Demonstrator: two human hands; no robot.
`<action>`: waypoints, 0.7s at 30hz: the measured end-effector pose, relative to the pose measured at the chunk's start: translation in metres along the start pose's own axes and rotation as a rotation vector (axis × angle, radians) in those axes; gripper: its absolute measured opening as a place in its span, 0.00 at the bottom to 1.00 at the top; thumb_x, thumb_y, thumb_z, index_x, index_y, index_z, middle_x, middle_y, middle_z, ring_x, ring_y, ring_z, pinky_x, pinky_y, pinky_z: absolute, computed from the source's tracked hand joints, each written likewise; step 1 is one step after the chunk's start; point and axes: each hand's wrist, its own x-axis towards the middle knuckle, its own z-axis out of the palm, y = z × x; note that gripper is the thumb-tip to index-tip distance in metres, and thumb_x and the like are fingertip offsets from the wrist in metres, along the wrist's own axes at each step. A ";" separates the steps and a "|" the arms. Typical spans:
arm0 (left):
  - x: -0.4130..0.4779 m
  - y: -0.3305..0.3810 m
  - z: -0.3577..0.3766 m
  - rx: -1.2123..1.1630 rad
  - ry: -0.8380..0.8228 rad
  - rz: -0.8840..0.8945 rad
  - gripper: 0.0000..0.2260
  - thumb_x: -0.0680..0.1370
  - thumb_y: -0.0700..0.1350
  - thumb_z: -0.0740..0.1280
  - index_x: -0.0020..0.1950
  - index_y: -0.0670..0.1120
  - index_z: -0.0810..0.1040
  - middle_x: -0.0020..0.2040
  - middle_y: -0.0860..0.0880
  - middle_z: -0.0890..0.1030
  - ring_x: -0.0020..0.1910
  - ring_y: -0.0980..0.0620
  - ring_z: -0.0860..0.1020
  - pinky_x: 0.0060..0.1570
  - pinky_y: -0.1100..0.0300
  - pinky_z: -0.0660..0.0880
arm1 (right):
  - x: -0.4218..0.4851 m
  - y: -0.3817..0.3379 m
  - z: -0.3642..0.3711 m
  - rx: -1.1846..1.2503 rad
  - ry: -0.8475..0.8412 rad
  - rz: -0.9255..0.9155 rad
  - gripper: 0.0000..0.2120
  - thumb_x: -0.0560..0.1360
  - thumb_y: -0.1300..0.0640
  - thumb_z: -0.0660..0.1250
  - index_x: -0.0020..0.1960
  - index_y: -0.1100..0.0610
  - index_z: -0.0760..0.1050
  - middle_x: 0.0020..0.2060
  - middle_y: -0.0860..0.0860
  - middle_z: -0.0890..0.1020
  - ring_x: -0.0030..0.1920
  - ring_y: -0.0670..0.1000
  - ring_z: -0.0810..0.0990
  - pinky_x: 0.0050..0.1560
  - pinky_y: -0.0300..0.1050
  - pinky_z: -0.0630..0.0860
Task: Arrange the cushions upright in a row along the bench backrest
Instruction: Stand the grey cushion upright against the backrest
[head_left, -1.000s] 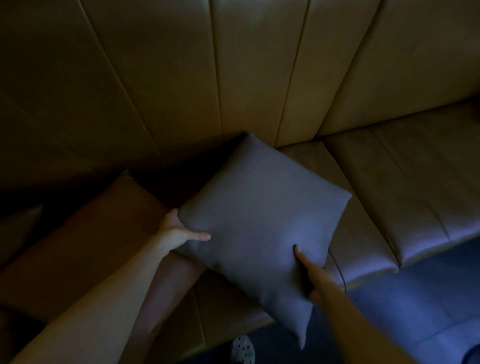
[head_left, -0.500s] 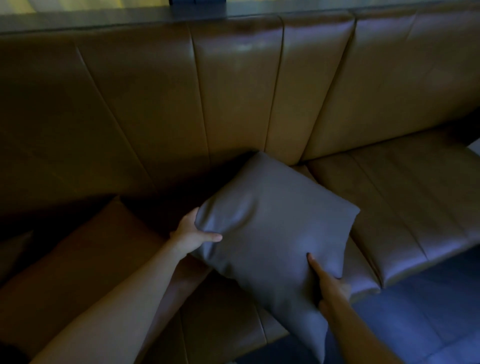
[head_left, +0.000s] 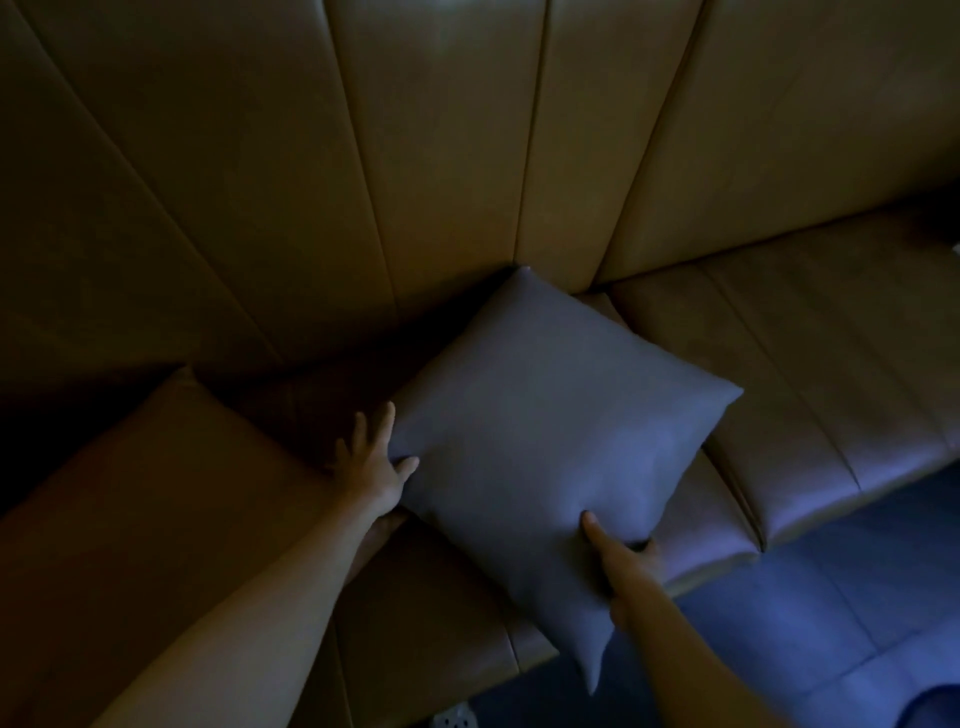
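**One head view, looking down the backrest**

We have a single camera, worn on the head, so no second view shares the scene. It looks forward and steeply down from above the seat edge. The backrest (head_left: 441, 182) fills the upper half, its panel seams fanning outward from the wide-angle lens. The seat (head_left: 810, 374) runs across the middle, and the floor (head_left: 831, 623) shows at lower right. We sit close: both forearms enter from the bottom edge, and the left hand (head_left: 371, 467) and right hand (head_left: 623, 561) reach a grey cushion (head_left: 545, 431) near the frame's centre. The light is dim.
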 end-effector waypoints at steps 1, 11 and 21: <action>-0.003 0.001 0.000 -0.042 0.032 -0.004 0.38 0.77 0.54 0.66 0.78 0.60 0.44 0.80 0.46 0.43 0.78 0.36 0.46 0.73 0.37 0.51 | -0.001 -0.002 -0.001 -0.004 0.010 -0.009 0.43 0.64 0.53 0.79 0.74 0.58 0.63 0.70 0.59 0.72 0.69 0.64 0.70 0.69 0.63 0.67; -0.063 0.001 -0.024 -0.392 -0.130 -0.160 0.41 0.75 0.52 0.69 0.80 0.52 0.44 0.80 0.44 0.48 0.78 0.40 0.52 0.72 0.45 0.59 | -0.067 -0.060 0.021 0.003 -0.046 -0.159 0.39 0.73 0.59 0.72 0.78 0.57 0.56 0.73 0.59 0.68 0.71 0.61 0.69 0.69 0.51 0.68; -0.090 0.030 -0.026 -0.846 -0.117 -0.325 0.38 0.75 0.51 0.69 0.79 0.45 0.54 0.76 0.44 0.63 0.72 0.41 0.67 0.70 0.47 0.66 | -0.085 -0.141 0.048 -0.257 -0.291 -0.255 0.33 0.76 0.55 0.69 0.77 0.59 0.60 0.73 0.59 0.68 0.71 0.61 0.69 0.69 0.52 0.67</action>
